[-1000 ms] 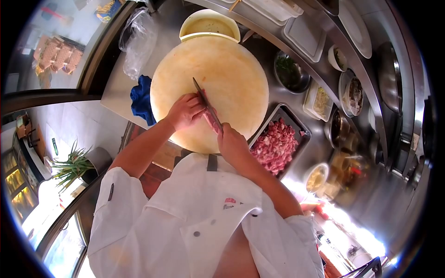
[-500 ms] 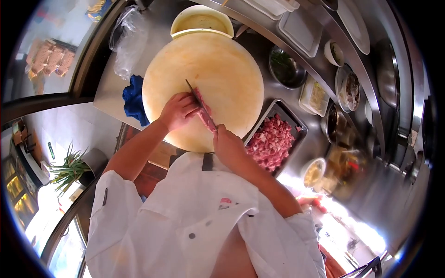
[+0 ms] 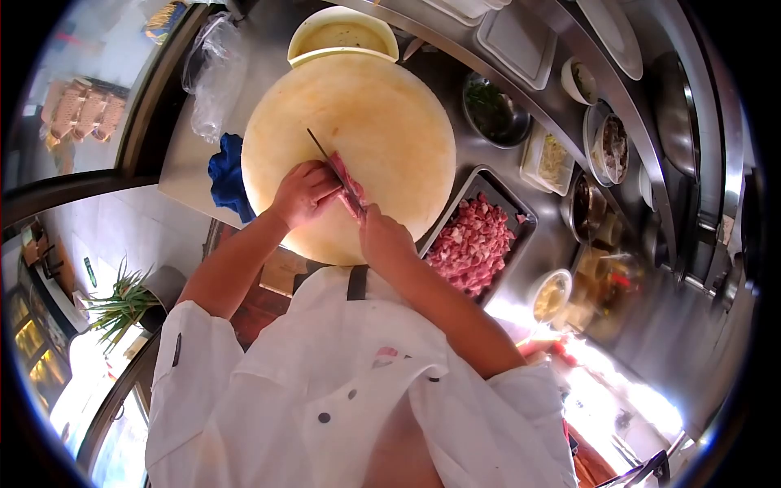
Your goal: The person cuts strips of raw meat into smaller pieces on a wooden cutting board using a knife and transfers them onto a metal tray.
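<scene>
A thick round chopping block (image 3: 390, 122) lies in front of me with a strip of raw red meat (image 3: 342, 167) near its middle. My right hand (image 3: 386, 238) is closed around the handle end of a knife (image 3: 322, 150), whose dark blade points away from me and to the left, alongside the meat. Curled fingers of my left hand (image 3: 306, 193) press close to the blade's left side, holding the meat; the blade and fingers hide part of it. To the right, a metal tray (image 3: 529, 232) holds a heap of diced raw meat (image 3: 472, 244).
A pale half-round container (image 3: 346, 34) of liquid touches the block's far edge. On the left are a blue cloth (image 3: 229, 179) and a clear plastic bag (image 3: 215, 77). Bowls, including a metal bowl of greens (image 3: 492, 110), and a metal shelf (image 3: 561, 114) line the right.
My right hand has slid the knife forward and left across the block, so the tip reaches farther out. My left hand stays by the meat. The whole view has shifted slightly.
</scene>
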Tool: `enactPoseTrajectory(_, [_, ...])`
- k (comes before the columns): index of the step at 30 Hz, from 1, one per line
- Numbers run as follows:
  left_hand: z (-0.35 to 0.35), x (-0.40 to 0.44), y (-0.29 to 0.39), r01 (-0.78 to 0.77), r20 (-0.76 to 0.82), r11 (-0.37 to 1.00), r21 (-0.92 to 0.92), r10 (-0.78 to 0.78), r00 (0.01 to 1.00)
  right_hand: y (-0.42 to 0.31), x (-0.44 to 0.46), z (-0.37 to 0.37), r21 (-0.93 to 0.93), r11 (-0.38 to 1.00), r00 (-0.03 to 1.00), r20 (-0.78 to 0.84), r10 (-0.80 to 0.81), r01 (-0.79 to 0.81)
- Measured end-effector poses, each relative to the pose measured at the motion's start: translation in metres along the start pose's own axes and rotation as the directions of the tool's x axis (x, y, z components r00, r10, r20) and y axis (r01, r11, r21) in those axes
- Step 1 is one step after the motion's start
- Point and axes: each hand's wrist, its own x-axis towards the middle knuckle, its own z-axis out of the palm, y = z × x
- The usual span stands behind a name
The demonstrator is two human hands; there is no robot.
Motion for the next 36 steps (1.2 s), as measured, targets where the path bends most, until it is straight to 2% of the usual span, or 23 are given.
enactPoseTrajectory(3, [-0.001,0.0,0.0,0.019,0.027,1.0,0.012,-0.019,0.999,0.014,-0.027,-0.006,0.01,0.999,0.997,0.054,0.049,-0.05])
enactPoseTrajectory(7, [0.0,0.001,0.0,0.005,-0.028,1.0,0.014,-0.004,1.0,0.022,-0.058,-0.016,-0.011,0.992,0.985,0.117,0.129,-0.128])
enactPoseTrajectory(10, [0.0,0.001,0.002,0.0,-0.033,1.0,0.014,0.0,0.999,0.036,-0.071,-0.012,0.005,0.994,0.987,0.119,0.109,-0.111])
enactPoseTrajectory(16, [-0.001,0.0,0.002,-0.015,-0.039,0.999,0.031,0.016,0.999,0.048,-0.095,-0.019,-0.023,0.98,0.971,0.138,0.197,-0.195])
enactPoseTrajectory(19, [-0.001,0.0,0.002,-0.019,-0.045,0.999,0.037,0.02,0.999,0.044,-0.106,-0.032,-0.096,0.982,0.972,0.159,0.174,-0.161])
enactPoseTrajectory(22, [0.0,-0.001,0.002,-0.024,-0.057,0.999,0.031,0.026,0.998,0.056,-0.12,-0.031,-0.074,0.988,0.978,0.152,0.146,-0.136])
enactPoseTrajectory(27, [0.001,-0.002,0.002,-0.028,-0.077,0.999,0.027,0.03,0.997,0.063,-0.139,-0.034,-0.079,0.973,0.961,0.153,0.228,-0.218])
enactPoseTrajectory(30, [-0.002,-0.003,0.003,-0.019,-0.023,0.999,0.048,0.02,1.0,0.064,-0.151,-0.039,-0.121,0.962,0.95,0.171,0.262,-0.243])
enactPoseTrajectory(33, [0.0,-0.003,0.004,-0.006,-0.039,1.0,0.031,0.007,0.999,0.071,-0.161,-0.035,-0.149,0.955,0.949,0.153,0.277,-0.255])
enactPoseTrajectory(36, [-0.002,0.0,0.011,0.081,0.087,0.993,0.088,-0.089,0.992,0.085,-0.163,-0.027,-0.118,0.961,0.958,0.118,0.263,-0.249])
